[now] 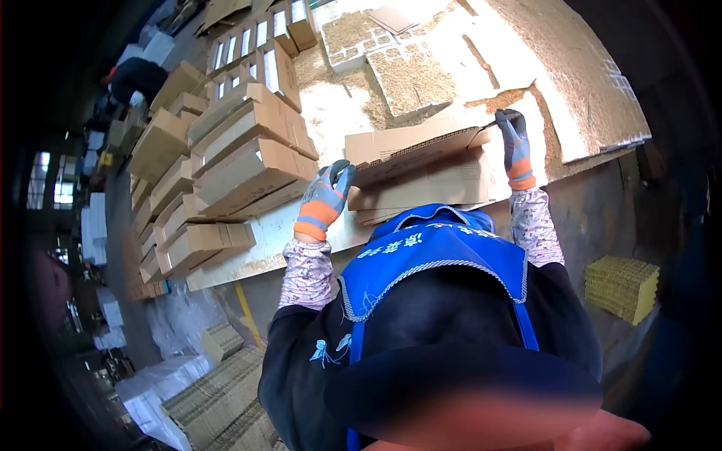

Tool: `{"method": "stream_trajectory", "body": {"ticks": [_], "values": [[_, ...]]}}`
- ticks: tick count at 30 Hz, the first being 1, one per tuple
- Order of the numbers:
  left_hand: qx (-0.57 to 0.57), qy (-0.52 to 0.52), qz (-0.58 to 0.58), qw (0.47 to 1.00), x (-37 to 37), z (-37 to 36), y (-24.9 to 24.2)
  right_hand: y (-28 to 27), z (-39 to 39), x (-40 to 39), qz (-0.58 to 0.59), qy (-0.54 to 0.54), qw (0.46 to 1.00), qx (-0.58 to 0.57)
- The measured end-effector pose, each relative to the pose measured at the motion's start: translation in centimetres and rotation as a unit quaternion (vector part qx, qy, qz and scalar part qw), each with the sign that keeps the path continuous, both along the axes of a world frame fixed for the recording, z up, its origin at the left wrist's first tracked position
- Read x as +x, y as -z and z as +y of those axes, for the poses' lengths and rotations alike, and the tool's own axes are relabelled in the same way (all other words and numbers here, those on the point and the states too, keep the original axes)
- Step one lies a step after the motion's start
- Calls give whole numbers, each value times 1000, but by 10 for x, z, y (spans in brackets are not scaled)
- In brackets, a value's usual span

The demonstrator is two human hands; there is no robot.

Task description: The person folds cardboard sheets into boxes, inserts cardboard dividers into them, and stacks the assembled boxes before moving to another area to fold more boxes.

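Note:
A flat piece of brown cardboard (421, 152) is held up on edge, its corrugated rim facing upward. My left hand (325, 197), in a grey and orange glove, grips its left end. At its right end, my right hand (514, 149), gloved the same way, pinches the corner. Beneath and behind the held piece lie more flat cardboard sheets (429, 185), stacked near the table's front edge and close to the blue apron (444, 248).
Rows of cardboard boxes (248, 150) stand on the left of the table (263, 233). Blocks with crumbly brown tops (410, 79) lie at the back. A yellowish block stack (621, 289) sits low at right. Another person (138, 78) is far left.

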State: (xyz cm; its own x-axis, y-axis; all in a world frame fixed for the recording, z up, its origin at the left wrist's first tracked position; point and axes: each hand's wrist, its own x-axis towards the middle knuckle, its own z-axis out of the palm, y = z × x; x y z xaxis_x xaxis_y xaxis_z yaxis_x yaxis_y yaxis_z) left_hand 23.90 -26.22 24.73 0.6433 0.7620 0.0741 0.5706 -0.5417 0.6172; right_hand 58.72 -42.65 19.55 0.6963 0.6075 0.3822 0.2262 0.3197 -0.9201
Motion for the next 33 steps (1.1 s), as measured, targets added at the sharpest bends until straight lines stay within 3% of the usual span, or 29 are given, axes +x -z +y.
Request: {"method": "stream_trajectory", "body": {"ticks": [2, 4, 6, 8, 10, 12, 13, 14, 16, 17, 18, 19, 20, 22, 24, 28, 29, 30, 32, 33], "values": [[27, 43, 35, 998, -5, 6, 13, -1, -5, 7, 9, -23, 998, -52], [-38, -24, 74, 996, -1, 6, 10, -15, -8, 6, 108, -78, 991, -33], [-51, -57, 112, 991, 15, -1, -18, -37, -12, 6, 80, -105, 989, -73], [148, -25, 281, 948, 25, -4, -33, -48, -7, 6, 0, -200, 978, -59], [141, -43, 318, 937, 48, -16, -54, -53, 5, 10, 79, -257, 957, -104], [113, 82, 348, 927, 66, -7, -38, -32, 17, 22, -9, -293, 941, -172], [66, 88, 406, 907, 74, 3, -9, -32, 24, 23, -113, -248, 945, -178], [66, 81, 406, 908, 78, 1, -19, -23, 37, 19, -154, -200, 963, -89], [-128, 115, 364, 915, 83, -5, -45, -47, 43, 24, -301, -104, 942, -106], [-141, 156, 202, 957, 64, -12, -25, -54, 44, 24, -415, -122, 893, -123], [-171, 177, 173, 954, 61, -24, -30, -59, 43, 25, -523, -136, 830, -136], [-15, 187, 221, 957, 63, -41, -34, -63, 38, 26, -552, -130, 816, -113], [141, 193, 262, 935, 71, -55, -44, -58, 31, 29, -549, -165, 815, -80], [213, 121, 159, 956, 71, -50, -28, -23, 21, 43, -540, -281, 793, -2], [335, 81, 146, 927, 83, -42, -30, -32, 7, 34, -398, -340, 848, -81], [253, 128, 222, 933, 101, -10, 9, -51, 9, 41, -338, -403, 846, -88], [277, 127, 229, 924, 101, -10, 10, -50, 12, 40, -394, -385, 828, -104], [277, 135, 228, 924, 103, -15, -2, -46, 12, 41, -391, -380, 831, -108], [250, 281, 243, 894, 103, -29, -26, -42, 17, 50, -433, -361, 822, -77], [188, 284, 267, 901, 105, -34, -28, -44, 22, 55, -409, -377, 829, -65]]}}
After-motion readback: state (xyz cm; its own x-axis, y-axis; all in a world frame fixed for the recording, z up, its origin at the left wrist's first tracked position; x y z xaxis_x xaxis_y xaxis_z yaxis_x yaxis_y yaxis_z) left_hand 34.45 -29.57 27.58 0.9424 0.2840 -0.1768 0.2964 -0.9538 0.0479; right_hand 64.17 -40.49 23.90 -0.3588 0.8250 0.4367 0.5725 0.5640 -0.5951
